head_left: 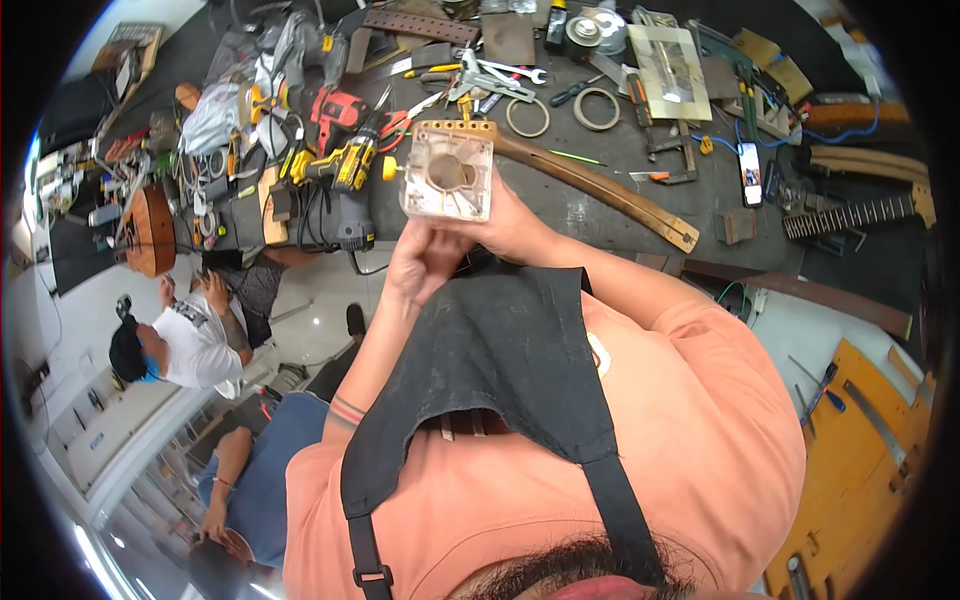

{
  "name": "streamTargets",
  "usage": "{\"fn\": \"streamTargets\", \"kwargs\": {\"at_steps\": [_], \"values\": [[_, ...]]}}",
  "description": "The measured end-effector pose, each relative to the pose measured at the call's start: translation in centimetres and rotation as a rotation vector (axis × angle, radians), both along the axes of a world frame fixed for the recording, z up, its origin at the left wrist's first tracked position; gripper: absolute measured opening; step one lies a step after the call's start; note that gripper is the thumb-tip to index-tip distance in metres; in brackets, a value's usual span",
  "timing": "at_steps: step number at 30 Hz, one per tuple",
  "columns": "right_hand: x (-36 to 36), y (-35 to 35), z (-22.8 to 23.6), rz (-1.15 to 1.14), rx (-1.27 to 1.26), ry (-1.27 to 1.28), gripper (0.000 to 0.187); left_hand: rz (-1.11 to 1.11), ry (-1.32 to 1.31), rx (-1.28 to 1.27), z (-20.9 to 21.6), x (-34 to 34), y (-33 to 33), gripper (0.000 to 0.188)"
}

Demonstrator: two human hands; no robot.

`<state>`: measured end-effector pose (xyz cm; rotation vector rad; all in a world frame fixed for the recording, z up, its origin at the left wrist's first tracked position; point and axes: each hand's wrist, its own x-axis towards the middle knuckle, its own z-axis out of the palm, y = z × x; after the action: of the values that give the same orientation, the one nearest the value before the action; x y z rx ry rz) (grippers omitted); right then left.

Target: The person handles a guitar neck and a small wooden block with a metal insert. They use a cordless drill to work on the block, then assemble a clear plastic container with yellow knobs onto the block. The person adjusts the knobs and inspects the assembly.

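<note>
In front of my chest, over the bench's near edge, I hold a trim router with its square, clear base plate (448, 205) turned up toward me. A round opening shows in the middle of the plate, and a yellow knob (390, 168) sticks out at its left side. My left hand (425, 258) is closed on it from below, with most fingertips hidden. Wrapped around its right side is my right hand (508, 222), partly hidden behind the plate. Just beyond the router, a wooden guitar neck (600, 190) lies slantwise on the dark bench (575, 215).
Left of the router lie a yellow drill (345, 165), a red power tool (337, 112) and cables. Wrenches (515, 72), tape rings (597, 108) and a clamp (680, 160) lie farther back. A phone (750, 172) and a fretted neck (850, 215) are at right. Two other people are at left.
</note>
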<state>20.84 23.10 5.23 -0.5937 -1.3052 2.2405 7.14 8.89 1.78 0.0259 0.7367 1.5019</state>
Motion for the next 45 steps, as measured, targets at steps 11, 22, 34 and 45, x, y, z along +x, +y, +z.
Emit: {"fn": "streamTargets", "kwargs": {"at_steps": [11, 22, 34, 45], "values": [[-4.5, 8.0, -5.4, -0.119, 1.338, -0.418, 0.073, 0.479, 0.029, 0.286, 6.4, -6.5, 0.4, 0.098], [-7.6, 19.6, -16.7, -0.001, 1.579, -1.031, 0.040, 0.700, 0.195, 0.139, 9.1, -5.7, -2.9, 0.093], [-2.0, 14.7, 2.9, 0.553, 1.536, -0.650, 0.034, 0.655, 0.554, -0.197, 13.2, -5.6, -4.6, 0.062], [-1.8, 4.9, 14.5, 0.827, 1.596, -0.300, 0.026, 0.395, 0.769, -0.265, 16.9, -7.4, -6.2, 0.058]]}}
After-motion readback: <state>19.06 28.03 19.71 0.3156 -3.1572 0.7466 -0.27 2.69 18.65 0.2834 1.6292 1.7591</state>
